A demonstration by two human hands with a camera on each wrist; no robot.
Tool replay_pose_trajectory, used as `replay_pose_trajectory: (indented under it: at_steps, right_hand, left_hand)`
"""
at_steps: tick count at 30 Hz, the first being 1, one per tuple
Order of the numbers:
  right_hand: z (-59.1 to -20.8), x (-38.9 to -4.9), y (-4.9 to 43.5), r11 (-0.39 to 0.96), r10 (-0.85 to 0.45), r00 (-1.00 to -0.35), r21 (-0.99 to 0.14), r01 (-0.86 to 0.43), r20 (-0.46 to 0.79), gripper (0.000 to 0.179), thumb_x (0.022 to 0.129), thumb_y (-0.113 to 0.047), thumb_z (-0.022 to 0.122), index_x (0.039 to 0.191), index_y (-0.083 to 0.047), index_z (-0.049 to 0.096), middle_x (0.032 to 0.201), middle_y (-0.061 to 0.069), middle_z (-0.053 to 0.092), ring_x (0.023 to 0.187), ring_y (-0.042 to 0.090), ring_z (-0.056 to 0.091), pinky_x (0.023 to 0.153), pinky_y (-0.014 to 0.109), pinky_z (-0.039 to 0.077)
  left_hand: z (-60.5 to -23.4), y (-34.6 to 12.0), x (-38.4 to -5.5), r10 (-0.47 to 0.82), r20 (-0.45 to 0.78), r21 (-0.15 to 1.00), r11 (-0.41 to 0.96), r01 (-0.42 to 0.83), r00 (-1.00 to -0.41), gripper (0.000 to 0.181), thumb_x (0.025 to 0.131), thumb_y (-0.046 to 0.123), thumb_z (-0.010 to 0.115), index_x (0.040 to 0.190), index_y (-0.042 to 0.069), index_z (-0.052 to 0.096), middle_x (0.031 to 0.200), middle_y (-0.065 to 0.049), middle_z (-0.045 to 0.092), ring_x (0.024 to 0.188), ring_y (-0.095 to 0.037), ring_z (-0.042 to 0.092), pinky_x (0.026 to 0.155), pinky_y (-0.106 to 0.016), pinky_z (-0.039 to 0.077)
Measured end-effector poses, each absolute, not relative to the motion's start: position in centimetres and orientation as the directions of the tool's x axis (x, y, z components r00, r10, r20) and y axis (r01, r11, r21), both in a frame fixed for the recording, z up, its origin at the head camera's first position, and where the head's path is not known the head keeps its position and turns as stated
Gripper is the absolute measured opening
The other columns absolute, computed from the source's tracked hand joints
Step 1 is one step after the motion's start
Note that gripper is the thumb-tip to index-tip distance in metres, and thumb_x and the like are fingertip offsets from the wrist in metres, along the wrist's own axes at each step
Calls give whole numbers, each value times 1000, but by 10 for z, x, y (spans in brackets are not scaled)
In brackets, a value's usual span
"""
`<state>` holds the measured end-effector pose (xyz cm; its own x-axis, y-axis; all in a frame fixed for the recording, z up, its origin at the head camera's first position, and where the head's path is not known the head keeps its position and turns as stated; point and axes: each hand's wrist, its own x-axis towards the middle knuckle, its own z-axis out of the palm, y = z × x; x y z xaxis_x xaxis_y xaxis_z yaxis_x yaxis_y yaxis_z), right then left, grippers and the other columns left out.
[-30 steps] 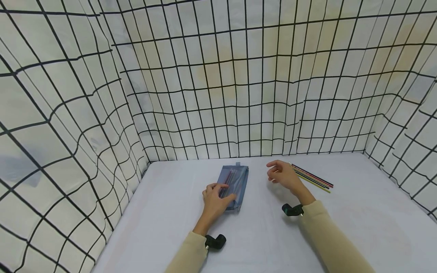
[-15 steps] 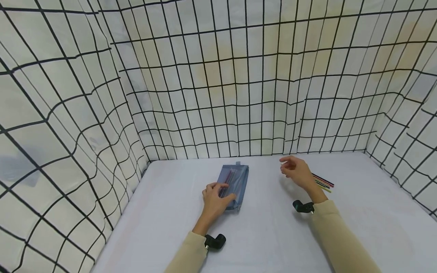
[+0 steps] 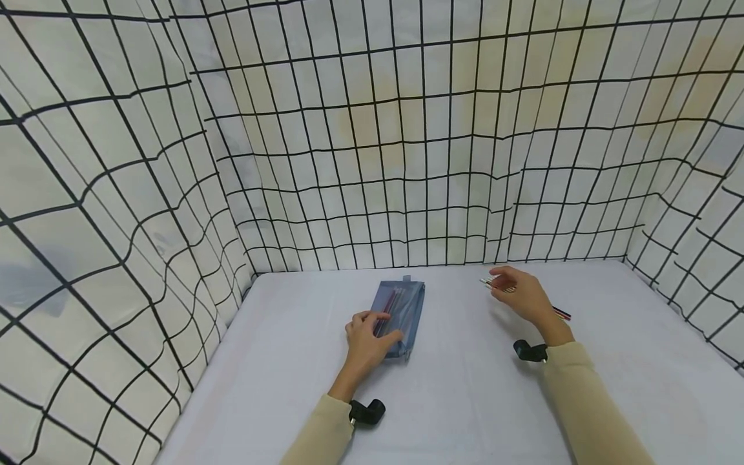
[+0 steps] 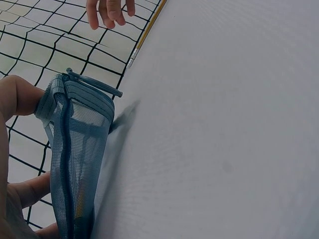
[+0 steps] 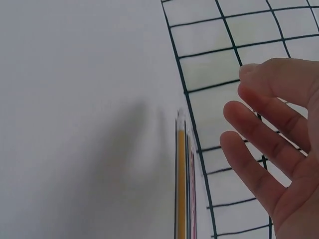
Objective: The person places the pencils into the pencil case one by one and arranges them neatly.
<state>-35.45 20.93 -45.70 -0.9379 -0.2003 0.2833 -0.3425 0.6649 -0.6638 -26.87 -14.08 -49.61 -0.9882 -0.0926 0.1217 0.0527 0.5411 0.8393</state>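
A blue mesh pencil case (image 3: 409, 313) lies on the white table, and dark slender sticks like pencils show through it. My left hand (image 3: 365, 339) grips the case, thumb at its near side and fingers over its left part. In the left wrist view the case's zipped mesh side (image 4: 82, 144) faces the camera, with something yellow inside. My right hand (image 3: 526, 300) hovers above a loose bundle of pencils (image 3: 561, 314), holding nothing. Its fingers are spread and relaxed in the right wrist view, beside the pencils (image 5: 181, 184). The hand hides the bundle's middle in the head view.
The white tabletop (image 3: 447, 400) carries the case and the bundle. White walls (image 3: 360, 161) with a black grid stand behind and on both sides. A small dark camera (image 3: 530, 351) sits on the right wrist, another (image 3: 367, 411) on the left.
My right hand has moved rightward, from the left end of the pencil bundle to above it, covering more of it. The left hand and the pencil case have stayed put.
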Motion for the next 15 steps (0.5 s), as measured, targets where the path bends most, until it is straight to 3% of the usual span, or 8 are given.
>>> replay_pose_trajectory:
  at_steps: [15]
  right_hand:
    - [-469,-361,239,816,-251,-940,-473,-333,231,54,90,-14,75,140,-6,58,112,15,76,104,35,69,90,55,51]
  left_hand:
    - [-498,-141,-270,-87,120,840,540,55,-989,51,80,41,75,124,17,69,149,-18,41,139,-41,28,107,-65,35]
